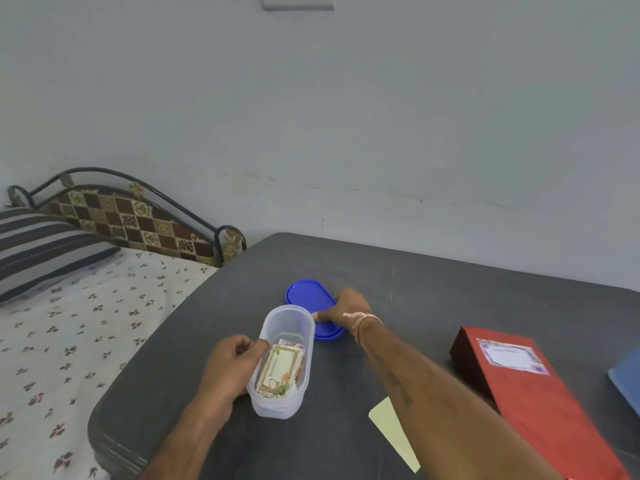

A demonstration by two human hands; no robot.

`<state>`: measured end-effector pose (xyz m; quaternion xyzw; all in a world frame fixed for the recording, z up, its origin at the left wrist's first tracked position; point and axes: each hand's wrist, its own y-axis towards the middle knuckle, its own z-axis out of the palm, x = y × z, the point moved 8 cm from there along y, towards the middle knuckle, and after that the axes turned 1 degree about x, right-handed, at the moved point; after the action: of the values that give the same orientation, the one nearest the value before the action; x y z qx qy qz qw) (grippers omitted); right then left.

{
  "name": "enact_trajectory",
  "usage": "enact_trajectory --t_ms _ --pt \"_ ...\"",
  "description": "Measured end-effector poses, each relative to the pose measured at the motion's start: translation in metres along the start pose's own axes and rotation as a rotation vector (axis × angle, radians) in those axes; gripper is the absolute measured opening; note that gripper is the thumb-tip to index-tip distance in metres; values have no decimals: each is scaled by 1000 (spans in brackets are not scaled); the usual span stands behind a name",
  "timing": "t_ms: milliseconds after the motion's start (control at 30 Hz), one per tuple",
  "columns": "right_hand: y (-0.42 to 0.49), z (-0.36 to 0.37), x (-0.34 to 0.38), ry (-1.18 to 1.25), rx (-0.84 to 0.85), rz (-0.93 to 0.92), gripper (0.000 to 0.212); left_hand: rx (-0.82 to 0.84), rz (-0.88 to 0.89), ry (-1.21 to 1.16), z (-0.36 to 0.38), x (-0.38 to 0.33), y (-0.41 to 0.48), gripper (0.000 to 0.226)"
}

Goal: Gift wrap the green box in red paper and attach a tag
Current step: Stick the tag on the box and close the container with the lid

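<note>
Since the wrapped box (530,393) already sits on the surface (381,271) at right with its tag (509,356) on, looks like cleanup. The left hand (228,368) is curled round the clear tub (277,407) of spare tags (278,370), and the right hand (349,306) grips the blue lid (308,294). Next, I'd guess: lift the lid, line it up, press it on.

place: home bedroom | evidence: bed (86,323) with floral sheet, striped pillow (41,247), iron headboard (138,216) with patterned panel | dark counter (415,271) beside bed, plain painted wall (346,116)

A blue object (627,386) runs off the right edge; lettering on the tag (510,356) is unreadable.
</note>
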<state>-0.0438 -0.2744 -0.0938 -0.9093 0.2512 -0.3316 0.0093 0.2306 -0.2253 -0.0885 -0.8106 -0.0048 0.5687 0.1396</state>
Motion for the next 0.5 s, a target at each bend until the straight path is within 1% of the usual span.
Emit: enact_trajectory --t_ms 33,100,167,233,267,333,433,500 --pt "-2 -3 -2 94 8 -6 49 24 -19 -72 2 -1 0 31" --pt "-11 -5 -4 360 47 0 53 68 -50 -208 6 -3 -2 25" --pt "-38 -4 -2 628 162 -3 49 81 -59 -333 13 -2 -2 24" --pt "-73 -4 6 808 286 -52 39 36 -59 -427 19 0 -5 28" --pt "-89 -5 9 856 329 -88 35 19 -63 -467 23 1 -6 34" --pt "-116 -8 13 896 354 -169 35 37 -72 -564 34 0 -10 45" --pt "-151 -17 18 805 296 -312 47 100 -69 -701 50 -10 -21 44" --pt "-171 -20 20 773 287 -343 53 132 -69 -763 59 -21 -31 53"
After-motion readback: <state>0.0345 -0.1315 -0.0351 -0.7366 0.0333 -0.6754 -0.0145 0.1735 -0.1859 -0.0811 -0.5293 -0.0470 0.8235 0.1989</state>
